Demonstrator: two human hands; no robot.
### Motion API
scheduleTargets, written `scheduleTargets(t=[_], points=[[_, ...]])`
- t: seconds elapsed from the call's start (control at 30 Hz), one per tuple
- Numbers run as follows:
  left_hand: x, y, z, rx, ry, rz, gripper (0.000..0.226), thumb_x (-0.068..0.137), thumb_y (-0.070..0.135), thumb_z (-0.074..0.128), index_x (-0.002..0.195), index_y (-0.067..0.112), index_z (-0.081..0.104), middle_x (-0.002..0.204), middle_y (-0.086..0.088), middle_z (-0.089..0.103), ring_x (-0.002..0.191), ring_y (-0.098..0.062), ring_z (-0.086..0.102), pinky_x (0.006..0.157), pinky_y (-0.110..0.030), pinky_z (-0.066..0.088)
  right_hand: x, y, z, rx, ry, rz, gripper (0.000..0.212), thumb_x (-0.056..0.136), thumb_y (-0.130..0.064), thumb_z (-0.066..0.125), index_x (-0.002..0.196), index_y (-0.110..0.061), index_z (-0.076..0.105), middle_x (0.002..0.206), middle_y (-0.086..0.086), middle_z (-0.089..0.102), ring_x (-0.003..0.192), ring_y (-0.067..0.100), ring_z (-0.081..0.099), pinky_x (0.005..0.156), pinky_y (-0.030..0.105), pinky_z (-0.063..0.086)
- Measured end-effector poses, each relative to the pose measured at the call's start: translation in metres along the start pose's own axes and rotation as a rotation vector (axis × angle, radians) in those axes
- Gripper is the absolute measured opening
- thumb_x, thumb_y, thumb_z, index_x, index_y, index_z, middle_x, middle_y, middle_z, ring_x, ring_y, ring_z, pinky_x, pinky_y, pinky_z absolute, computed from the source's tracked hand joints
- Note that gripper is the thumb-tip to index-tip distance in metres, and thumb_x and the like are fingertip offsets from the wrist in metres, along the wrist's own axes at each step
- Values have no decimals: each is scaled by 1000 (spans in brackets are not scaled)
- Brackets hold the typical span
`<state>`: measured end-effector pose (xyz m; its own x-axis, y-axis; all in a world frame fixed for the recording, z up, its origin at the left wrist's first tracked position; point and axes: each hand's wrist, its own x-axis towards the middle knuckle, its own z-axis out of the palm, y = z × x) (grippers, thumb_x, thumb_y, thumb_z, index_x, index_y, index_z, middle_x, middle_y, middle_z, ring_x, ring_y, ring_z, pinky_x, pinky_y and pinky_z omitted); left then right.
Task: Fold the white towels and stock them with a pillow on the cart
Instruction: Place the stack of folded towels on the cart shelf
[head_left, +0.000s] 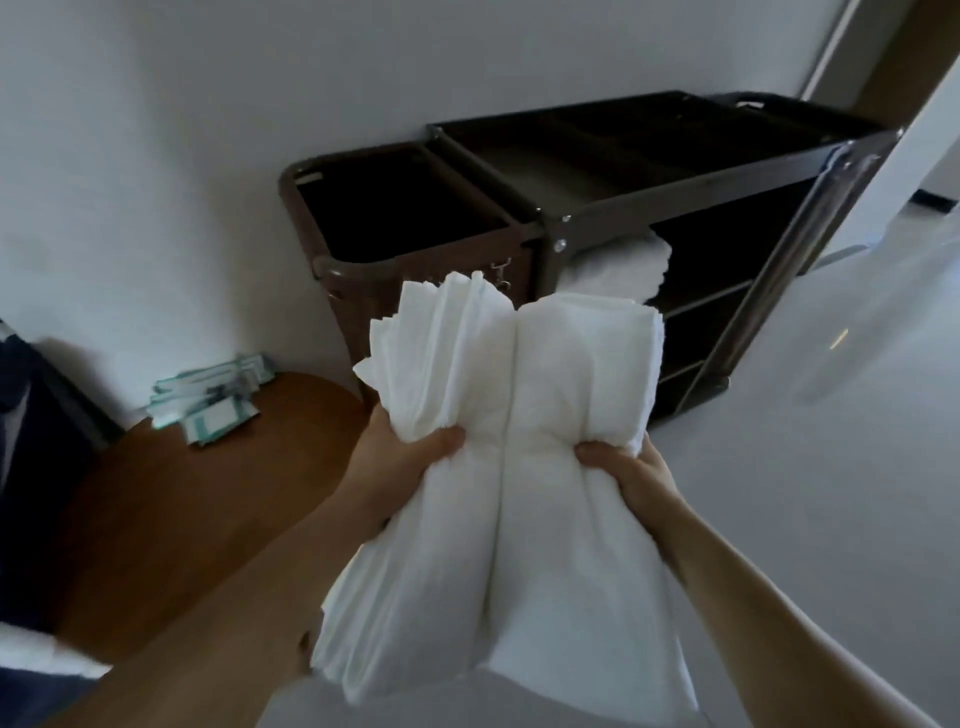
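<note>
A thick stack of folded white towels (519, 415) is lifted in front of me, sagging at its middle. My left hand (410, 452) grips its left side, thumb on top. On the other side my right hand (623, 462) grips it the same way. Beyond the stack stands the dark brown cart (675, 187) against the wall. More folded white towels (618, 267) lie on its upper inner shelf, partly hidden by the stack I hold. No pillow is in view.
The cart's open bag bin (395, 213) is at its left end, the flat top tray at right. A round wooden table (208, 499) at the lower left carries several teal-and-white packets (208, 400). A white surface (831, 467) spreads to the right.
</note>
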<state>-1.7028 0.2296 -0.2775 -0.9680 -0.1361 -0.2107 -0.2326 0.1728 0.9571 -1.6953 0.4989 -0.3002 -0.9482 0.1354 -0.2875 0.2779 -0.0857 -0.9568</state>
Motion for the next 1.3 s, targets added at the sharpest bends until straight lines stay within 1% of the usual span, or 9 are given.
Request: scheduleTargets(t=[0.1,0.23,0.47,0.6,0.73,0.9,1.1,1.23,1.3], points=[[4,24,91,-1,-45,22,109,44,60,85,139,28,44,122,8,64,109,-19,63,94,-45,54,16,-14,-88,22,62,-27,60,52,-31,81,109,-37,64,93,-12,75,83,10,72,64,25,55],[6,50,204,-23,-98,45,104,43,61,84,134,29,47,115,11,65,103,-14,65,79,-32,55,34,-31,-200,9,126,-51,56,52,-33,82,106,-38,65,87,-21,74,74,0,70,53,13,52],[19,83,335,-54,-153,51,95,47,57,86,131,31,50,114,9,68,104,-18,67,90,-44,56,73,-51,-327,-11,190,-45,58,40,-44,83,96,-47,68,88,-20,74,75,2,71,54,14,52],[46,94,387,-59,-152,80,98,48,55,86,135,29,50,116,8,68,104,-16,67,91,-44,56,116,-60,-370,-24,185,-66,59,39,-46,84,96,-53,67,93,-16,75,79,6,72,60,20,55],[91,100,434,-93,-100,111,102,49,56,85,138,30,46,120,10,65,106,-13,64,88,-36,53,182,-77,-402,-75,164,-120,62,41,-48,84,98,-61,64,95,-22,74,81,1,71,60,16,54],[167,111,497,-131,-54,165,101,52,56,86,140,34,41,122,15,61,108,-7,61,77,-24,50,281,-101,-442,-156,157,-185,71,42,-49,84,109,-60,61,101,-22,73,86,0,70,73,27,54],[248,120,561,-164,-8,177,106,50,56,87,142,35,38,129,11,60,116,-13,61,97,-47,53,397,-122,-476,-222,117,-305,67,41,-51,81,102,-67,58,101,-33,67,88,-13,63,65,8,50],[296,115,600,-127,97,214,104,53,58,84,143,36,37,131,12,58,120,-10,58,102,-47,49,473,-121,-489,-291,92,-388,69,45,-54,78,111,-50,58,100,-45,61,92,-24,56,67,-1,43],[314,114,615,-104,169,233,104,54,58,81,145,32,37,132,12,57,121,-8,56,104,-45,47,509,-116,-493,-324,71,-416,77,49,-55,78,122,-38,59,107,-44,60,98,-23,55,73,-2,42]])
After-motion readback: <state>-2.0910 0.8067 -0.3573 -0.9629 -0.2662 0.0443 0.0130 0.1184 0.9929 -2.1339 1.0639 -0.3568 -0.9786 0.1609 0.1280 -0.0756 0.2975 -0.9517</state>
